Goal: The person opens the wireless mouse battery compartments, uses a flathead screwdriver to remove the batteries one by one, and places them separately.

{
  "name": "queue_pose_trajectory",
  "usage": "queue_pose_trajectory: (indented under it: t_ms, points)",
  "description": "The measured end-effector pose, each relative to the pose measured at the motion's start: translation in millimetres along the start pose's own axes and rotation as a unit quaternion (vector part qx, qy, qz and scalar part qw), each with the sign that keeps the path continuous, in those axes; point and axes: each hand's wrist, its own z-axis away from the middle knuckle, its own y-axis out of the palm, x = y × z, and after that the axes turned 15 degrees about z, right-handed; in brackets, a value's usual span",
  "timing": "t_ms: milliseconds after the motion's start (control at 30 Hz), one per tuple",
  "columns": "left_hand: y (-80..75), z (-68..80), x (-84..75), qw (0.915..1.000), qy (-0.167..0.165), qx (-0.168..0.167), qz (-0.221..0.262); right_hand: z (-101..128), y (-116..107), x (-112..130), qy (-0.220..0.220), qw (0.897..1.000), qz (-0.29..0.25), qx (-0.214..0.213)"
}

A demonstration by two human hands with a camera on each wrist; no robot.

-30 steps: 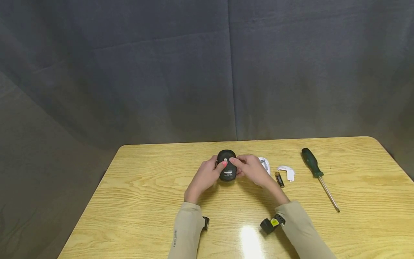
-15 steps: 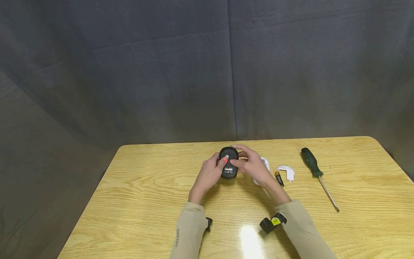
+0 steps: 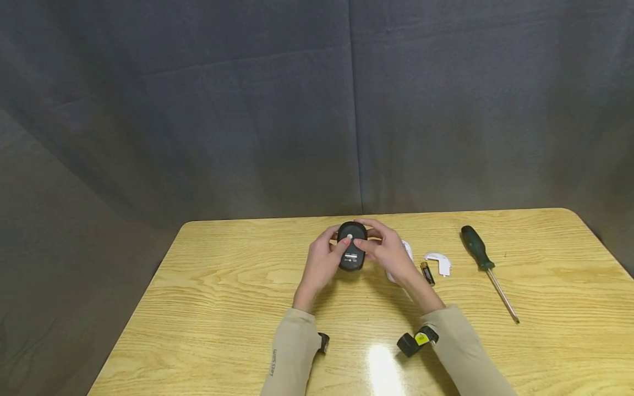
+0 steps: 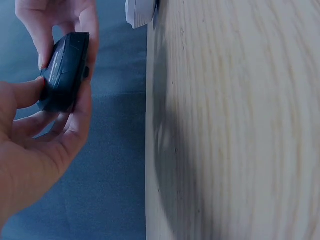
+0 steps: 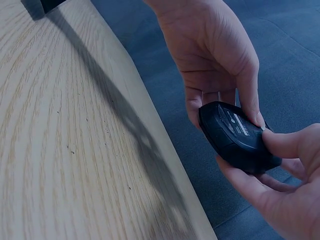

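A black computer mouse is held up above the far part of the table, its underside with a pale label and a light round spot facing the head camera. My left hand grips its left side, thumb on the underside and fingers behind. From the other side my right hand grips it the same way, its thumb close to the left thumb. In the left wrist view the mouse appears edge-on between both hands. The right wrist view shows its labelled underside. Fingers hide much of its upper side.
Partly behind my right hand lies a white rounded object. Right of it are a small battery and a curved white cover. A green-handled screwdriver lies farther right. A dark curtain hangs behind the wooden table.
The mouse and both hands have risen slightly away from me and a little to the right. My right index finger has moved up to the mouse's far end.
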Motion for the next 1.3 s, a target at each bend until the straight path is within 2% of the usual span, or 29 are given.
queue_pose_trajectory:
  t_ms: [433,600,733,900,1100,1200,1300]
  points:
    - [3.5,0.3,-0.9,0.9997,-0.003,-0.018,-0.016,2.0,2.0,2.5,-0.017,0.997,0.066,-0.024]
    - [3.2,-0.3,0.8,0.9996,-0.002,-0.017,-0.021,2.2,4.9,2.0,-0.011,0.997,0.073,-0.040]
    - [2.6,-1.4,1.6,0.9994,0.000,-0.015,-0.030,2.6,8.5,2.5,-0.026,0.994,0.094,-0.058]
    - [2.0,-1.2,0.7,0.9991,-0.005,0.004,-0.042,3.1,7.9,1.7,-0.013,0.991,0.107,-0.081]
    - [1.8,-0.1,-0.8,0.9989,-0.014,0.016,-0.041,1.9,4.3,1.1,0.000,0.995,0.049,-0.086]
    - [2.2,-0.2,-0.7,0.9985,-0.013,0.016,-0.050,-0.1,4.1,1.7,0.014,0.993,-0.006,-0.118]
    - [1.7,-0.5,0.7,0.9981,-0.013,0.015,-0.059,-1.9,2.0,3.2,0.017,0.984,-0.066,-0.162]
